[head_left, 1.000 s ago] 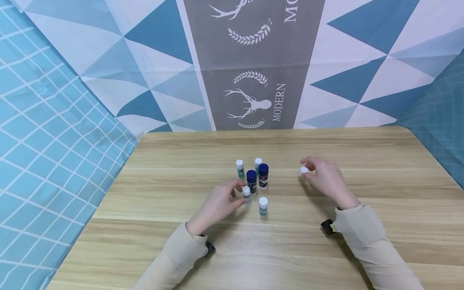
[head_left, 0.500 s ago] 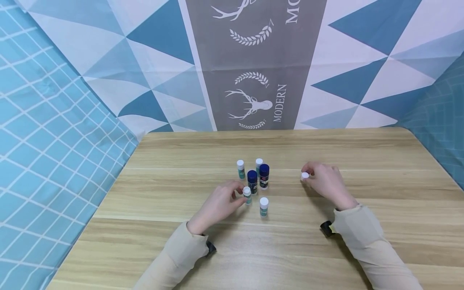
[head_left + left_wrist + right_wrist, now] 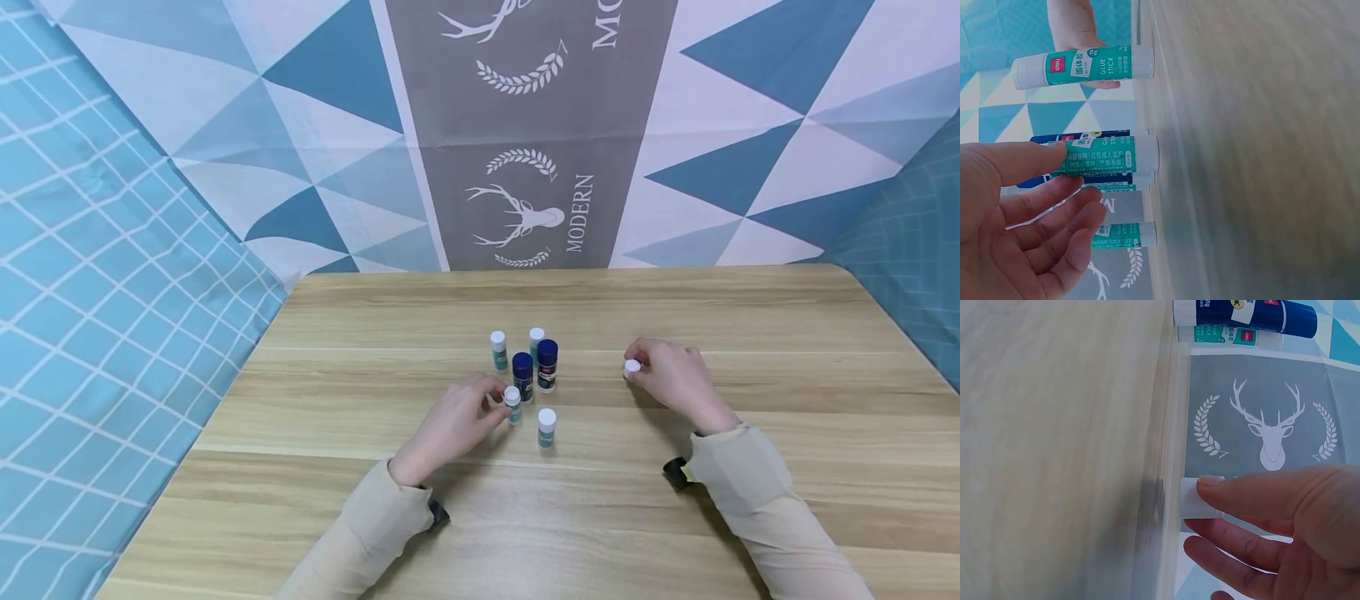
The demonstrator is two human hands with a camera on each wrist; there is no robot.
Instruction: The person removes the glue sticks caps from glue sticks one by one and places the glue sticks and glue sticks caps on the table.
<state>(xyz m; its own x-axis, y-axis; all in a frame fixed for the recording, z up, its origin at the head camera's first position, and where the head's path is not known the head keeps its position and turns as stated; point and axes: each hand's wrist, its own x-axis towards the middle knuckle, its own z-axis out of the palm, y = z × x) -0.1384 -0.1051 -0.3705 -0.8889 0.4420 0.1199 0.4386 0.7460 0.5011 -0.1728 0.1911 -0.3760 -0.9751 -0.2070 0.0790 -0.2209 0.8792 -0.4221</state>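
My left hand (image 3: 453, 421) pinches a green-and-white glue stick (image 3: 1100, 155) between thumb and fingers; the stick stands upright on the table. My right hand (image 3: 678, 379) pinches a short white cap (image 3: 1191, 499), its edge at the tabletop in the right wrist view. Right beside the held stick stands a glue stick with a dark blue cap (image 3: 522, 367), and a second dark blue glue stick (image 3: 547, 367) is just behind it. Another green glue stick (image 3: 546, 429) stands nearer the front. Two more white-capped green ones, a left one (image 3: 499, 352) and a partly hidden one (image 3: 536, 336), stand at the back.
The wooden table (image 3: 315, 400) runs back to a patterned cloth (image 3: 525, 125) with deer prints. A blue checked cloth (image 3: 112, 333) hangs along the left side. A dark wrist device (image 3: 677, 473) shows at the right cuff.
My right hand has come slightly down and nearer the front with the white cap. My left hand keeps its grip on the glue stick, almost still; the other sticks stay put.
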